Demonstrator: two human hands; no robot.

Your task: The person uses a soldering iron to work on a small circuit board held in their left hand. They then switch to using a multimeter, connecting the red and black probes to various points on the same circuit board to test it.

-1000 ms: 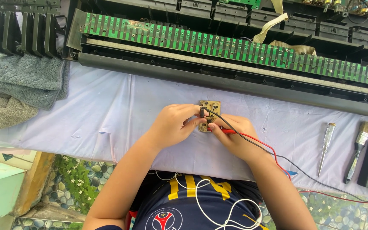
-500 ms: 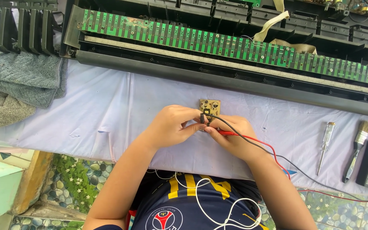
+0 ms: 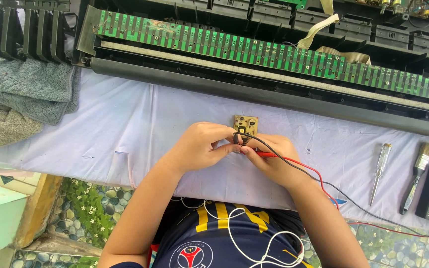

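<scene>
Near the cloth-covered tabletop's (image 3: 125, 129) middle, the left hand (image 3: 202, 146) pinches the small brown circuit board (image 3: 245, 125) while the right hand (image 3: 271, 159) clamps 2 probes (image 3: 264, 154), which could slip and bridge neighbouring contacts.

Bright, even daylight falls across the pale cloth (image 3: 125, 129), which runs close to washed out at its centre but shows no hard glare. Shadows are soft and short: a faint one under the left hand (image 3: 202, 146) and right hand (image 3: 269, 159), a darker band beneath the long black casing (image 3: 254, 94). The green circuit strip (image 3: 254, 52) stays crisp, its colour saturated. Focus holds across the whole view, with no motion blur on the fingers. Straight edges bow slightly toward the frame's corners, a wide-lens effect, and the upper right corner sinks into dim shade.
</scene>
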